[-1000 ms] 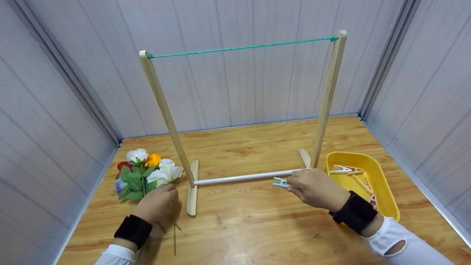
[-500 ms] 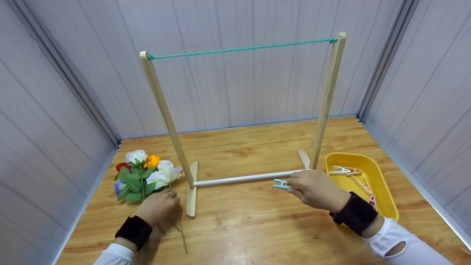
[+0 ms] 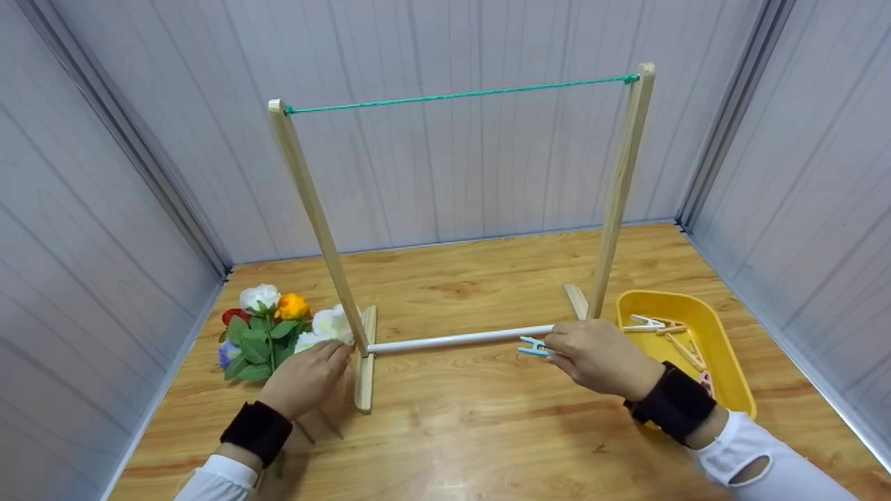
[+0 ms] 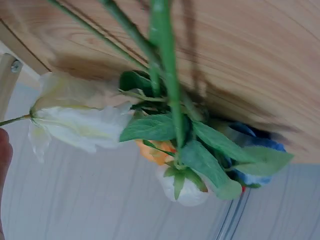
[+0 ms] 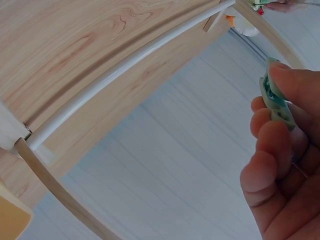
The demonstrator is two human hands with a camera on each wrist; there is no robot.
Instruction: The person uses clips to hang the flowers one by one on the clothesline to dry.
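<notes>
My left hand [image 3: 308,376] pinches the thin stem of a white artificial flower [image 4: 75,122]. In the head view this flower overlaps the foot of the frame's left post [image 3: 317,223]; in the left wrist view a fingertip [image 4: 4,155] shows at the stem. Just left of it lies a bunch of artificial flowers [image 3: 256,344] with white, orange, red and blue-purple blooms and green leaves. Over the right end of the white bottom rod [image 3: 452,341], my right hand [image 3: 602,355] holds a light blue clothespin [image 5: 274,95] between thumb and fingers.
A green cord [image 3: 445,96] spans the tops of the two wooden posts. On the right stands a yellow tray [image 3: 731,355] with several clothespins [image 3: 686,348], partly hidden by my right wrist. Pale panel walls [image 3: 452,174] enclose the wooden tabletop [image 3: 480,417] at the back and sides.
The left hand has moved right and slightly up with the white flower, which now overlaps the left post. Its stem has swung out of sight behind the hand. The right hand has stayed put.
</notes>
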